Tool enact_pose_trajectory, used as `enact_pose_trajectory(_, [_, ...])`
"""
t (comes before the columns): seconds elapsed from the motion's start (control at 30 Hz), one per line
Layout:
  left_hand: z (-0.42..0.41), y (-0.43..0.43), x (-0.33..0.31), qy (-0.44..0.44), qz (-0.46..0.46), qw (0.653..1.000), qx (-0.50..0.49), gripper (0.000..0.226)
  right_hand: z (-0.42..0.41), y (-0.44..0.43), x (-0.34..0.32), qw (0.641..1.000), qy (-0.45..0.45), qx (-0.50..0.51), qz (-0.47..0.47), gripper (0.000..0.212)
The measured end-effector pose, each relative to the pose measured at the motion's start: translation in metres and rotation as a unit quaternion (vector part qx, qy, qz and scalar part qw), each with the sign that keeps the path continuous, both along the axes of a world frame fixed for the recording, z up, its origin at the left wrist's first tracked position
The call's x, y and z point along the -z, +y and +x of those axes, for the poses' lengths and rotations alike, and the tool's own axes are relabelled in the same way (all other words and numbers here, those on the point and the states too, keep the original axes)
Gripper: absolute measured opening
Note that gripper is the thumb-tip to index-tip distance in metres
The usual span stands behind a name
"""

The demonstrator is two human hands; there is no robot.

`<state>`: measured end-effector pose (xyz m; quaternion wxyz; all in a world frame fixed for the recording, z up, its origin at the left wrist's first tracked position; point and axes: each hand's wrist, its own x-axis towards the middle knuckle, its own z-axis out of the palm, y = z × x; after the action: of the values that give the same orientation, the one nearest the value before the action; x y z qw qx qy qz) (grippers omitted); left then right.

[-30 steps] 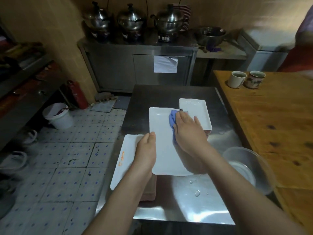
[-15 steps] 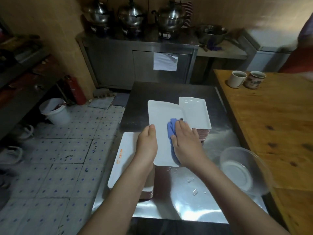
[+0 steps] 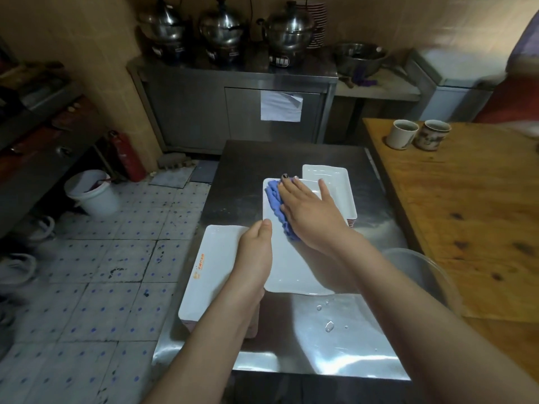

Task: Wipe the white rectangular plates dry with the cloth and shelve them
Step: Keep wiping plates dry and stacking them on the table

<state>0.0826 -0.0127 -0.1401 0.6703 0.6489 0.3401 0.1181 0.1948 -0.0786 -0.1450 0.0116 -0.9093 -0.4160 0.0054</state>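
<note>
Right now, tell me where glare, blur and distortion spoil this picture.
Head view: glare streaks the near edge of the steel table; right hand and blue cloth look slightly motion-soft on the plate; wide-angle bows the frame edges; pots at the back sit in dim light.

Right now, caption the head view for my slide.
Right hand presses blue cloth on white plate; left hand grips its edge.

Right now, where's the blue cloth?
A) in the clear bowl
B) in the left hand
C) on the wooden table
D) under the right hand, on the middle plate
D: the right hand presses the cloth flat on the middle plate; the left hand grips that plate's edge.
</note>
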Motion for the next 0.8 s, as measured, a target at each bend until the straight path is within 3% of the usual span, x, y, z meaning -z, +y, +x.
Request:
enact_pose_trajectory(0.23, [0.001, 0.001, -0.005, -0.008, -0.002, 1.0, -0.01, 0.026, 0.015, -0.031, 0.008, 0.995, -0.023, 0.094, -0.018, 0.056])
enact_pose_trajectory(0.43, [0.0, -0.005, 0.005, -0.01, -0.011, 1.0, -0.008, 0.028, -0.018, -0.033, 0.027, 0.984, 0.057, 0.159, 0.06, 0.052])
enact_pose_trajectory(0.57, [0.003, -0.005, 0.009, -0.016, -0.03, 0.999, -0.029, 0.026, -0.045, -0.025, 0.03, 0.975, 0.106, 0.165, 0.109, 0.053])
enact_pose_trajectory(0.8, [0.009, 0.0, 0.007, -0.032, -0.08, 0.995, -0.05, 0.027, -0.084, -0.012, 0.009, 0.968, 0.191, 0.081, 0.144, 0.056])
